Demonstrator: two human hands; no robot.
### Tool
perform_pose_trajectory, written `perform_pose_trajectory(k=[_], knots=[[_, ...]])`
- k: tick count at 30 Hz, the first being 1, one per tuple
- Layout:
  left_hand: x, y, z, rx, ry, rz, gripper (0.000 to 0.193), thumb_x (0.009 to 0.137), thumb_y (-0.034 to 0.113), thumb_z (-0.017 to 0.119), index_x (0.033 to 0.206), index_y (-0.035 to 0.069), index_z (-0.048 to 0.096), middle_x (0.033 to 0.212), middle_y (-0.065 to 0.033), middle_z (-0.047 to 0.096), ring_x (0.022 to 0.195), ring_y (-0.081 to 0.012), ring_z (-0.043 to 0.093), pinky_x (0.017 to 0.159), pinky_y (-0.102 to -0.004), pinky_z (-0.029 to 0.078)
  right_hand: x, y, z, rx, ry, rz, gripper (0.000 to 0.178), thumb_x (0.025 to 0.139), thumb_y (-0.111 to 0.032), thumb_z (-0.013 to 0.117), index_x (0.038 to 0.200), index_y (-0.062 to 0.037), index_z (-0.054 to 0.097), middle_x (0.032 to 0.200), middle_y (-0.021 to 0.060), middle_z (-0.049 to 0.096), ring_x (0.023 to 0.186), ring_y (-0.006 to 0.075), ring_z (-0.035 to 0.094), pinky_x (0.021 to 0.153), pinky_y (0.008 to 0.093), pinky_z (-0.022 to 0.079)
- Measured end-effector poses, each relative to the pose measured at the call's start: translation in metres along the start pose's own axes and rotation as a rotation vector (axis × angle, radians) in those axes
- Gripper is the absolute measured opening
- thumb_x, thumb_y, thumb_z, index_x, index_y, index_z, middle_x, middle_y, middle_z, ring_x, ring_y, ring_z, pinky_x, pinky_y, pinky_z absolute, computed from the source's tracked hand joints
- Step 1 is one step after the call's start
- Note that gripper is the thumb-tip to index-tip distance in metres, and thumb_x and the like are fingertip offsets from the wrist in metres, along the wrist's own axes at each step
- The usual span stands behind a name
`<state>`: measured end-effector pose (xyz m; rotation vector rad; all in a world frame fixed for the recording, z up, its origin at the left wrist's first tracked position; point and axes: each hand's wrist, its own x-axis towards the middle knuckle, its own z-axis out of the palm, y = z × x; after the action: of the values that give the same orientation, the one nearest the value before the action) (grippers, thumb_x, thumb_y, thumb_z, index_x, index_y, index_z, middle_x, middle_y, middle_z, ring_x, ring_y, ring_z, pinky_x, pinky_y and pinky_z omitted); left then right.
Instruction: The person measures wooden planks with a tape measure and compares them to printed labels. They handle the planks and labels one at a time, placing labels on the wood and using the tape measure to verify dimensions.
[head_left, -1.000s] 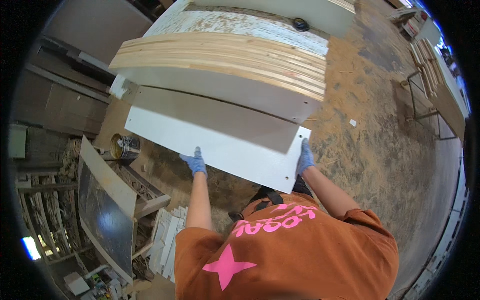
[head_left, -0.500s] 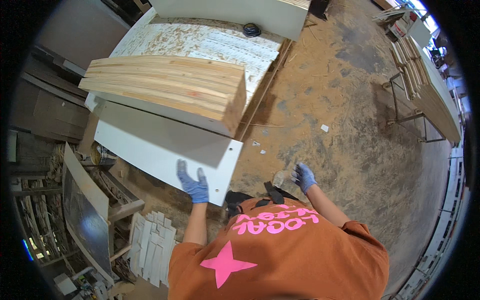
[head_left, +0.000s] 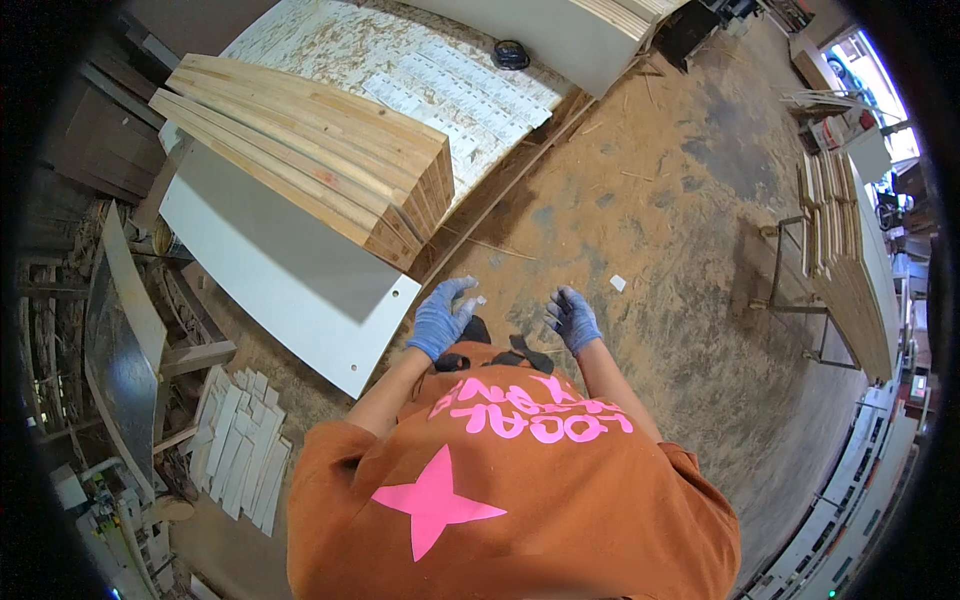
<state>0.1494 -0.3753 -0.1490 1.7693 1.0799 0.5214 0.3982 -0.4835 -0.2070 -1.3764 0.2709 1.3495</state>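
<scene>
Head view: from here, the long white flat board with small round holes lies left of both hands, its long axis slanting from upper left to a short end just beside the blue-gloved left hand, the nearer one. Its fingers spread in a loose curve, the blue-gloved right hand is half curled, and neither grasps anything visible. A thick stack of pale-wood-edged slabs borders the board's upper long edge, while dusty brown floor gives room rightward.

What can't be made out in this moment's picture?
All in the head view:
White panel: most of its far edge, hidden behind the stacked boards.
The person's stance: mostly hidden by the orange-brown shirt.
Upper stack: cut off by the top edge.
Black coil: too small to identify.
</scene>
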Motion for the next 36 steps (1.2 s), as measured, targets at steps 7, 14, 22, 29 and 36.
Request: perform_pose_trajectory(k=[7,14,22,29,36], knots=[[0.069,-0.002,0.001,-0.222,-0.066,-0.092,0.033,0.085,0.016,0.062,0.116,0.008,0.055,0.102,-0.0126,0.063,0.085,-0.0190,0.063,0.079,-0.0305,0.051,0.051,-0.066,0.035,-0.161,-0.063,-0.081,0.026,0.086,-0.031,0.061,0.106,-0.0153,0.057,0.093,0.0008,0.063,0.073,0.0169,0.059,0.065,0.0343,0.050],[0.102,0.005,-0.004,-0.251,0.009,-0.232,0.036,0.085,0.012,0.061,0.120,0.006,0.052,0.115,-0.0095,0.058,0.103,-0.0195,0.058,0.088,-0.0301,0.047,0.136,-0.175,0.088,-0.607,-0.158,-0.345,0.034,0.083,-0.031,0.065,0.111,-0.0105,0.060,0.097,0.0056,0.065,0.080,0.0174,0.061,0.068,0.0316,0.049],[0.131,0.008,0.045,-0.435,0.395,-0.361,0.035,0.090,0.009,0.056,0.123,0.002,0.049,0.115,-0.0103,0.058,0.105,-0.0177,0.056,0.090,-0.0286,0.045,0.181,-0.243,0.226,-1.696,-0.430,-1.163,0.045,0.078,-0.044,0.064,0.113,-0.0149,0.062,0.105,0.0070,0.064,0.098,0.0241,0.057,0.093,0.0388,0.038],[0.159,0.029,0.085,-0.456,0.619,-0.357,0.032,0.089,0.012,0.057,0.120,0.002,0.052,0.110,-0.0080,0.060,0.104,-0.0158,0.055,0.092,-0.0272,0.043,0.198,-0.241,0.237,-1.956,-0.657,-1.486,0.036,0.077,-0.044,0.064,0.107,-0.0238,0.063,0.113,0.0026,0.057,0.110,0.0243,0.049,0.105,0.0488,0.021],[0.202,0.043,0.096,-0.791,0.550,-0.476,0.045,0.090,0.026,0.058,0.129,0.006,0.046,0.120,-0.0062,0.056,0.107,-0.0156,0.054,0.088,-0.0284,0.046,0.219,-0.244,0.240,-1.732,-0.671,-1.421,0.019,0.079,-0.037,0.064,0.086,-0.0203,0.069,0.093,0.0026,0.063,0.096,0.0230,0.055,0.102,0.0453,0.026]])
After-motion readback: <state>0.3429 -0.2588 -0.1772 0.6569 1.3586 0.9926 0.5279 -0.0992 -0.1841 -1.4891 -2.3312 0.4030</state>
